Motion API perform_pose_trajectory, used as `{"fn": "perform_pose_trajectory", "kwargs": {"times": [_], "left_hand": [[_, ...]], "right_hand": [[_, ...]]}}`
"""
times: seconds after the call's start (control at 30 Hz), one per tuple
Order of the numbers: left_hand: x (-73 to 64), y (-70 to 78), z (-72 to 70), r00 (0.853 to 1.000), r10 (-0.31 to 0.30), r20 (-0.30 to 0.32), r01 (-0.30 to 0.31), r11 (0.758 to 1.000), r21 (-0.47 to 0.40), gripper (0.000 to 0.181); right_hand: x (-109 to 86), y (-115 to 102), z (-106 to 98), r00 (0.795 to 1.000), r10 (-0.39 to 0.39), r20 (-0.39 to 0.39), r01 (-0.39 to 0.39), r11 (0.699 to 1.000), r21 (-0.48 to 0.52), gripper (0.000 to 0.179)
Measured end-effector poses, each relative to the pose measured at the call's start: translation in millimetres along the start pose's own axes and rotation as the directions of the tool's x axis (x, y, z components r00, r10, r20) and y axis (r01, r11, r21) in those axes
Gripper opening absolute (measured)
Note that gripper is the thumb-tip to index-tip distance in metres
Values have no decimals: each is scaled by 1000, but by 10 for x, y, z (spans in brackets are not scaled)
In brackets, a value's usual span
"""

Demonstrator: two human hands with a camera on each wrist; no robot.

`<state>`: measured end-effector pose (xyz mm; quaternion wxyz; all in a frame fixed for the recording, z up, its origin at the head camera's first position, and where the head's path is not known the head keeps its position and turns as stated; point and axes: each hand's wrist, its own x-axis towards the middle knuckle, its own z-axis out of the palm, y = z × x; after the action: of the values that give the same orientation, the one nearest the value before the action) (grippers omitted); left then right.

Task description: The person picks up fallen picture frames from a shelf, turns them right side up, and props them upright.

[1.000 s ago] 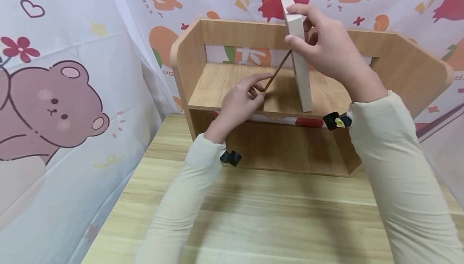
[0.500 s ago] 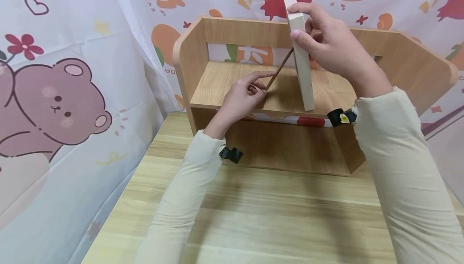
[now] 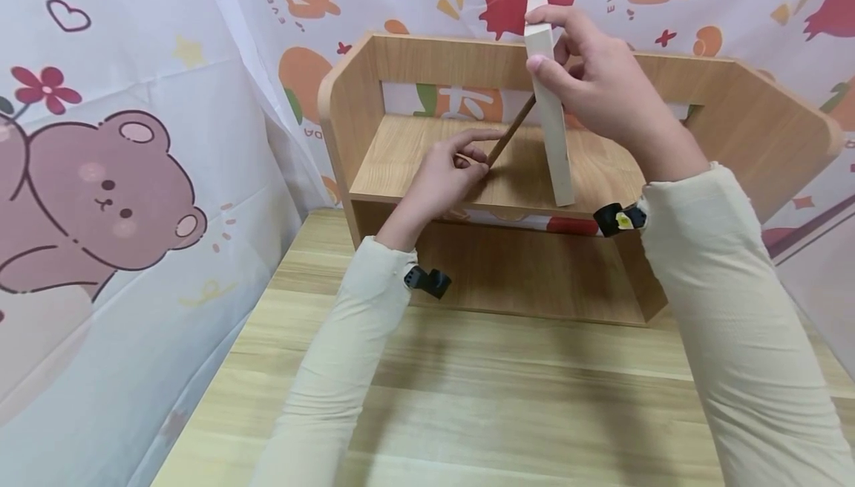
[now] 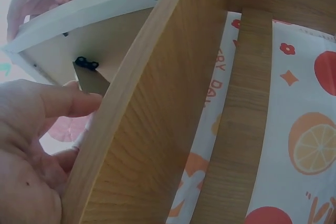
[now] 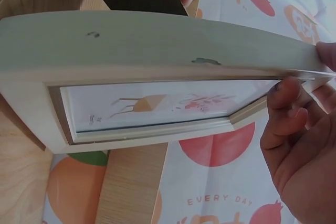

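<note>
While our right hand [image 3: 601,86] grips a cream rectangular frame [image 3: 553,131], our left hand [image 3: 444,175] curves loosely. It touches the flat brown stand [image 3: 513,129] at its right

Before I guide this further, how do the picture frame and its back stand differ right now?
Colour: the picture frame is off-white, while the back stand is brown.
Thickness: the frame has a thick edge; the stand looks thin.
Pose: the frame is close to upright, while the stand slants away from it.
Shared: a hand is at each, the right hand on the frame, the left hand on the stand.
</note>
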<state>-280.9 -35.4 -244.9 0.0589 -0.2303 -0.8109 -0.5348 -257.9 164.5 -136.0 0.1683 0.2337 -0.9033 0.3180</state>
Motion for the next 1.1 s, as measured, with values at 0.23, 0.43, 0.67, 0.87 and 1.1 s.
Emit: {"fn": "perform_pose_trajectory", "kwargs": {"times": [0.23, 0.43, 0.67, 0.87, 1.1], "left_hand": [[8, 27, -32, 998, -62, 15, 62, 998, -15, 41], [28, 21, -40, 996, -94, -2, 94, 995, -29, 41], [78, 2, -63, 996, -90, 4, 90, 995, -48, 40], [144, -7, -93, 994, -109, 11, 109, 991, -76, 39], [198, 16, -100, 987, -160, 0, 159, 983, -89, 38]], "right_hand": [[42, -30, 54, 1000, 4, -19, -5, 999, -48, 47], [73, -52, 102, 998, -31, -59, 24, 992, -121, 46], [100, -73, 152, 993, -53, -107, 36, 987, -155, 43], [135, -118, 176, 992, -19, -127, -2, 986, -165, 45], [176, -169, 197, 989, 53, -141, -75, 985, -155, 47]]}}
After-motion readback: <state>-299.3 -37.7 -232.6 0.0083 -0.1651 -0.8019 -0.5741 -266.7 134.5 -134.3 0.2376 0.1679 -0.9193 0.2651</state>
